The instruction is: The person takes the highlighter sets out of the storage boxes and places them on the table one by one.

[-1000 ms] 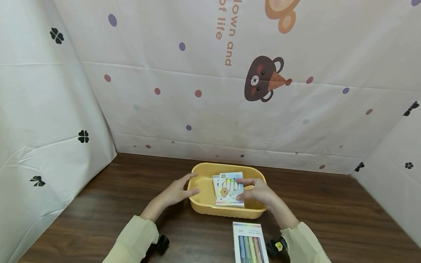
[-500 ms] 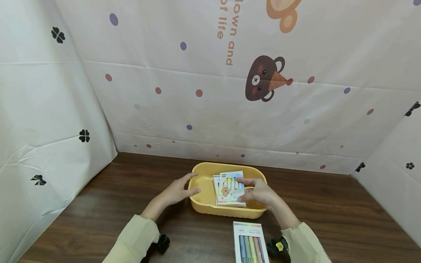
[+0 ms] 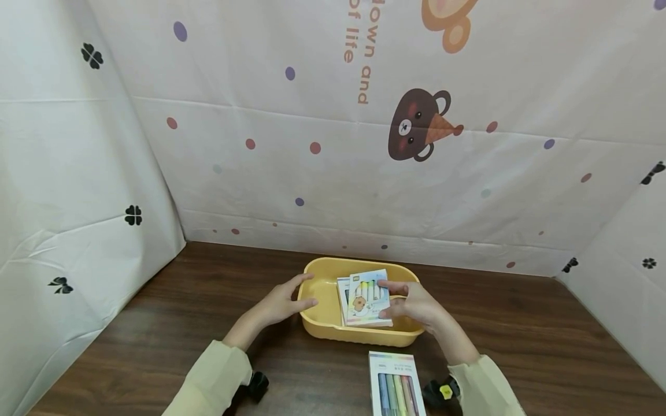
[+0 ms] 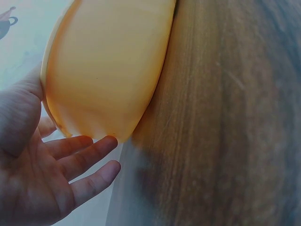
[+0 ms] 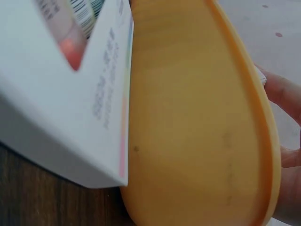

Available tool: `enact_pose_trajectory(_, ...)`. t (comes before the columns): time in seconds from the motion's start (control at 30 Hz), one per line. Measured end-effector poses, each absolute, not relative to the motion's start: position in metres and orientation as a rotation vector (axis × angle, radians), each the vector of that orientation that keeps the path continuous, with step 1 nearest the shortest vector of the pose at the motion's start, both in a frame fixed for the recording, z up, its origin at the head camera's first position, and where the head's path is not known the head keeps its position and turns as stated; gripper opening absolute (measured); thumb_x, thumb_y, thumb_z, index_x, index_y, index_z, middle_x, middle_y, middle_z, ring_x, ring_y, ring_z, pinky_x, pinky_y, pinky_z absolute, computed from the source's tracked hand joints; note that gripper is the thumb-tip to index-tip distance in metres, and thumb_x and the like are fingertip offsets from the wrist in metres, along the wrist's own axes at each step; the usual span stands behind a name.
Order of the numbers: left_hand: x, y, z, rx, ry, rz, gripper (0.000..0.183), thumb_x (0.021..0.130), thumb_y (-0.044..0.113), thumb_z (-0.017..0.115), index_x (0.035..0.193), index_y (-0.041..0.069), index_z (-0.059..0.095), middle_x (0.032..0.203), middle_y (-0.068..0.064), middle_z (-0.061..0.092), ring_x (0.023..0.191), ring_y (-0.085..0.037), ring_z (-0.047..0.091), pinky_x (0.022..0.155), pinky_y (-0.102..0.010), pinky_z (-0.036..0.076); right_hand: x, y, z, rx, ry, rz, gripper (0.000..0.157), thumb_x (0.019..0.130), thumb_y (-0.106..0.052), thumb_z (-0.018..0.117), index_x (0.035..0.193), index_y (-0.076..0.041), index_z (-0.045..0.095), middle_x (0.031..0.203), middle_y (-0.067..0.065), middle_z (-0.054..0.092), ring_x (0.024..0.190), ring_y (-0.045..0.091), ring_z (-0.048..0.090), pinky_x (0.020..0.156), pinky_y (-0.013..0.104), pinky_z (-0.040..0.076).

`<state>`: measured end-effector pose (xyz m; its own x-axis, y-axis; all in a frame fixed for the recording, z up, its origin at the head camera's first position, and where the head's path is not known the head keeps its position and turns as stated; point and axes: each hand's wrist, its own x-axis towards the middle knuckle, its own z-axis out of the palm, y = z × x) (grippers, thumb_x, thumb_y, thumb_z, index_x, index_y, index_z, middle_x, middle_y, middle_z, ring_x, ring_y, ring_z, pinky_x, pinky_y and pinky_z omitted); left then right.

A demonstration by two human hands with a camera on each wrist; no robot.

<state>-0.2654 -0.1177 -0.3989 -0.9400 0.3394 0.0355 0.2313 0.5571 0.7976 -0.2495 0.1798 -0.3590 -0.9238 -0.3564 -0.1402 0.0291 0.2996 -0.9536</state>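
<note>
My left hand (image 3: pixel 281 303) holds the left end of a yellow plastic basin (image 3: pixel 325 332), thumb and index finger reaching over the rim. In the left wrist view its other fingers (image 4: pixel 89 157) lie against the outer wall. A box of markers (image 3: pixel 359 309) with a bear drawing is pinched along its right side by my right hand (image 3: pixel 416 303), inside the basin. Beneath and left of it, a second white box (image 3: pixel 343 292) mostly hides. The right wrist view shows only part of the right hand (image 5: pixel 288 103) beyond the rim, with a white corner of the box.
In front of the basin, a larger white marker box (image 3: pixel 392 364) with a window lies on the dark wooden table (image 3: pixel 312 381). It fills the near left of the right wrist view. A printed white cloth (image 3: pixel 260 185) hangs behind and at both sides.
The upper marker box has shifted slightly right and tilted a little with my right hand, baring more of the box below. My left hand and the basin stay put.
</note>
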Motion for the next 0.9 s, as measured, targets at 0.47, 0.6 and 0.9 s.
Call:
enact_pose_trajectory(0.47, -0.263, -0.118, -0.397, 0.519, 2.654, 1.353, 0.063, 0.085, 0.036, 0.064, 0.139, 0.016, 0.038, 0.136, -0.019, 0.042, 0.124, -0.036, 0.039, 0.096, -0.055, 0.034, -0.244, 0.187, -0.358, -0.264, 2.206, -1.714, 0.074, 0.071, 0.001, 0.074, 0.135, 0.007, 0.037, 0.122, 0.026, 0.050, 0.091, 0.022, 0.061, 0.076, 0.031, 0.051)
enact_pose_trajectory(0.6, -0.262, -0.118, -0.396, 0.564, 2.670, 1.335, 0.064, 0.085, 0.040, 0.062, 0.138, 0.013, 0.038, 0.135, -0.022, 0.042, 0.122, -0.038, 0.040, 0.094, -0.055, 0.035, -0.242, 0.188, -0.356, -0.238, 2.207, -1.726, 0.074, 0.072, 0.001, 0.074, 0.135, 0.006, 0.037, 0.124, 0.026, 0.049, 0.091, 0.022, 0.061, 0.077, 0.031, 0.051)
enact_pose_trajectory(0.9, -0.263, -0.117, -0.396, 0.501, 2.657, 1.347, 0.062, 0.085, 0.035, 0.064, 0.138, 0.017, 0.039, 0.137, -0.018, 0.042, 0.125, -0.035, 0.038, 0.097, -0.054, 0.033, -0.240, 0.193, -0.355, -0.259, 2.203, -1.736, 0.074, 0.072, 0.000, 0.073, 0.136, 0.006, 0.036, 0.121, 0.026, 0.050, 0.090, 0.023, 0.061, 0.077, 0.032, 0.051)
